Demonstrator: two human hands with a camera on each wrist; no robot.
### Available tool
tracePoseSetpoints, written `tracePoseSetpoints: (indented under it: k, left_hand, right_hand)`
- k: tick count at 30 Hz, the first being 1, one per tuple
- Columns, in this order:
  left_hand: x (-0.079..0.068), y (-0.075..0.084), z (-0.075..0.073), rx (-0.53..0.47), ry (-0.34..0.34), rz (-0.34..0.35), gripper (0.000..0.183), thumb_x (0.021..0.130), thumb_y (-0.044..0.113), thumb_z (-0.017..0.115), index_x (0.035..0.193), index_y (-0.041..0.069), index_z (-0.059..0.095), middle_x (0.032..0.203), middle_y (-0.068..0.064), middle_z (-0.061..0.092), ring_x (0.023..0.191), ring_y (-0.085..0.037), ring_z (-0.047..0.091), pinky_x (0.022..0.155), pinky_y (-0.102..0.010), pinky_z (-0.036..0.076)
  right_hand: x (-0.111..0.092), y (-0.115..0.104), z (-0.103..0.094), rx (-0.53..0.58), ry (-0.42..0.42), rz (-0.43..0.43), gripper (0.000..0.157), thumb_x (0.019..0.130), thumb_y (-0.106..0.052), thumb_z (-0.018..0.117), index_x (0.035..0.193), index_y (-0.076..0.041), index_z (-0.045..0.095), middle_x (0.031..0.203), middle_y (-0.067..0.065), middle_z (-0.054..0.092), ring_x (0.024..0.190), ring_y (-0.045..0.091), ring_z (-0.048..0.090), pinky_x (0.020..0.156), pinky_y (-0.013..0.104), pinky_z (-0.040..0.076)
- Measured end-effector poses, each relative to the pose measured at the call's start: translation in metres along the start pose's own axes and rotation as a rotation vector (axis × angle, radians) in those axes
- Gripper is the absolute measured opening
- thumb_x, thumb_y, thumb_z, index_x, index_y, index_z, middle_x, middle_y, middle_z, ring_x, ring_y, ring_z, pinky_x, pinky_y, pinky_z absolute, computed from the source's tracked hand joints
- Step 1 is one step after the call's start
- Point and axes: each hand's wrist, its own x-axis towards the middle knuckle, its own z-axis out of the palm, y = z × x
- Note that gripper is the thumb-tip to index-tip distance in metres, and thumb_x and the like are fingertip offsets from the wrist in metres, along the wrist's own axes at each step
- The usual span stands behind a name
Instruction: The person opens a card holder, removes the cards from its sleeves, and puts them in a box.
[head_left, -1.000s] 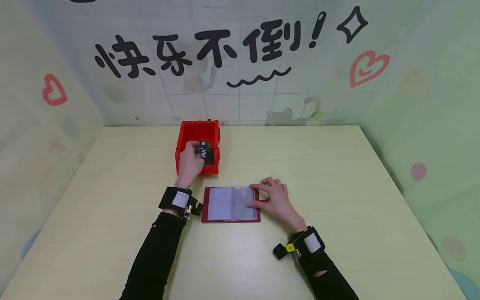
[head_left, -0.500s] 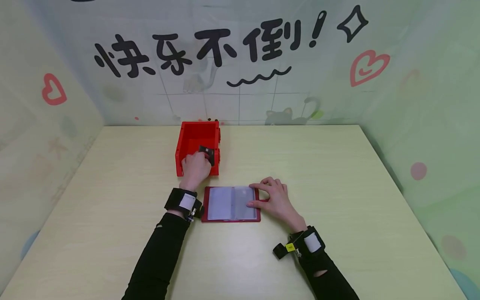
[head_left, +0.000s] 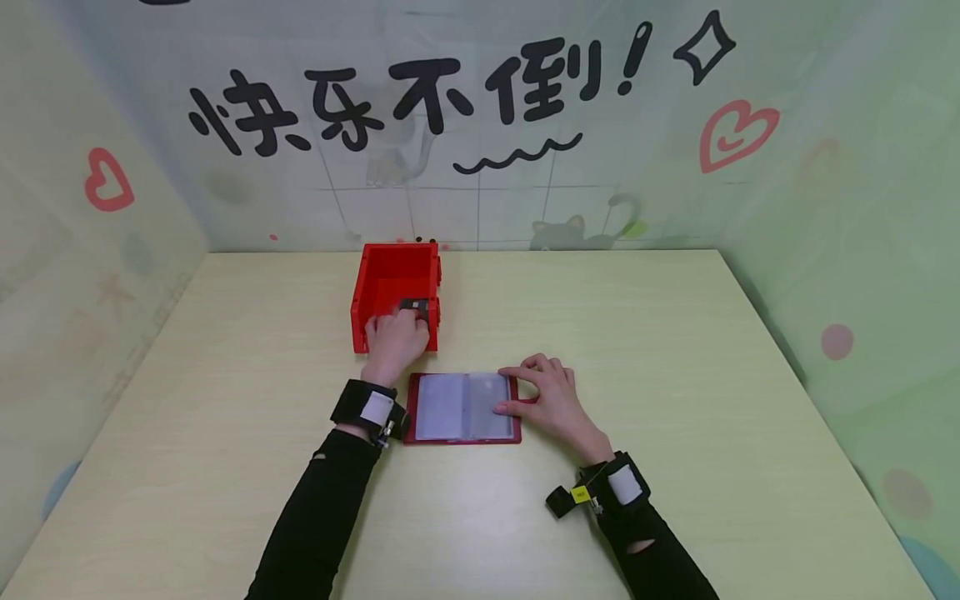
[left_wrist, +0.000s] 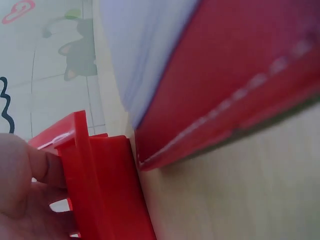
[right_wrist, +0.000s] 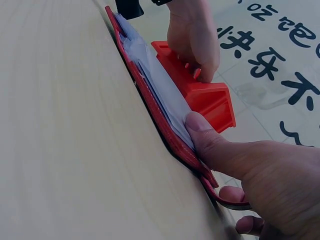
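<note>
Close to the middle of the table lies an open red card holder (head_left: 463, 408) with clear plastic sleeves. My right hand (head_left: 551, 400) holds its right edge, the thumb (right_wrist: 199, 122) pressed on the sleeves and other fingers by the cover's clasp strap. Behind it and to the left stands a red plastic bin (head_left: 397, 271). My left hand (head_left: 397, 337) reaches over the bin's near wall, fingers bent down inside. A dark card (head_left: 414, 306) shows just beyond its knuckles. The fingertips are hidden, so I cannot tell whether they grip a card.
A pale wood table (head_left: 660, 350) carries the bin and the card holder. A printed cloth backdrop (head_left: 480, 208) rises at the table's back edge and sides. Black wrist cameras (head_left: 558, 502) are strapped to both forearms.
My left hand has drawn back towards the near wall of the bin and slightly right, now covering most of the dark cards, including one lettered VIP. The right hand has stayed put.
</note>
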Motion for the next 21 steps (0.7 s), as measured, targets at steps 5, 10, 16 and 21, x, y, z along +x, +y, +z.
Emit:
tracePoseSetpoints:
  k: [5, 10, 16, 21]
  left_hand:
    - [-0.018, 0.008, 0.003, -0.033, 0.208, 0.117, 0.032, 0.093, 0.011, 0.061, 0.122, -0.003, 0.064, 0.129, -0.025, 0.056, 0.123, -0.042, 0.048, 0.110, -0.057, 0.038]
    - [-0.050, 0.016, 0.005, -0.185, 0.217, 0.189, 0.044, 0.087, 0.007, 0.071, 0.127, 0.000, 0.057, 0.115, -0.018, 0.057, 0.107, -0.031, 0.051, 0.088, -0.042, 0.050]
    - [-0.076, 0.012, 0.014, -0.253, -0.054, 0.194, 0.027, 0.092, 0.010, 0.067, 0.118, 0.005, 0.063, 0.089, -0.008, 0.061, 0.081, -0.019, 0.055, 0.071, -0.026, 0.048]
    - [-0.080, 0.002, 0.022, -0.299, -0.212, 0.227, 0.019, 0.092, 0.010, 0.069, 0.111, 0.004, 0.069, 0.088, -0.006, 0.067, 0.078, -0.014, 0.058, 0.075, -0.025, 0.051]
  right_hand:
    - [0.000, 0.000, 0.000, -0.002, -0.004, 0.000, 0.054, 0.076, -0.036, 0.087, 0.125, -0.019, 0.071, 0.112, 0.009, 0.056, 0.107, 0.030, 0.046, 0.091, 0.044, 0.028]
    - [0.001, -0.002, -0.001, 0.005, -0.007, 0.006, 0.054, 0.076, -0.036, 0.087, 0.124, -0.019, 0.072, 0.112, 0.009, 0.057, 0.108, 0.030, 0.046, 0.091, 0.044, 0.028]
    - [0.001, -0.005, -0.002, 0.020, -0.012, 0.020, 0.055, 0.075, -0.037, 0.088, 0.124, -0.018, 0.072, 0.111, 0.009, 0.059, 0.108, 0.029, 0.047, 0.090, 0.043, 0.027]
    - [0.002, -0.006, -0.003, 0.070, -0.003, 0.016, 0.050, 0.077, -0.033, 0.087, 0.121, -0.015, 0.072, 0.109, 0.007, 0.062, 0.105, 0.027, 0.050, 0.088, 0.041, 0.027]
